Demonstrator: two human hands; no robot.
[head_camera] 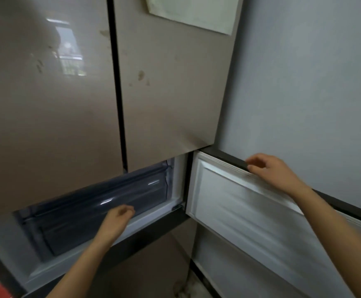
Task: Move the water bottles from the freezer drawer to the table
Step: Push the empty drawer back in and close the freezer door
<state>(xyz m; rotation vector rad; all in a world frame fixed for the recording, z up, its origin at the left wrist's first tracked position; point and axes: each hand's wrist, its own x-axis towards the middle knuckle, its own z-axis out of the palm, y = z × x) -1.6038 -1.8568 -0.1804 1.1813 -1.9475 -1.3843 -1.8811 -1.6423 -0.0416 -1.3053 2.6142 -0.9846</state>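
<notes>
The freezer drawer (85,214) and door (250,211) are held.
The drawer rim is gripped by the left hand (117,220), the door edge by the curled right hand (272,171).

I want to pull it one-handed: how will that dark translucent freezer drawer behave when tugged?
The freezer drawer looks like thin glossy plastic, so it may flex. With the right hand on the freezer door, the left hand grips right of centre, so it could skew. Contents are hidden, so weight is unclear.
</notes>
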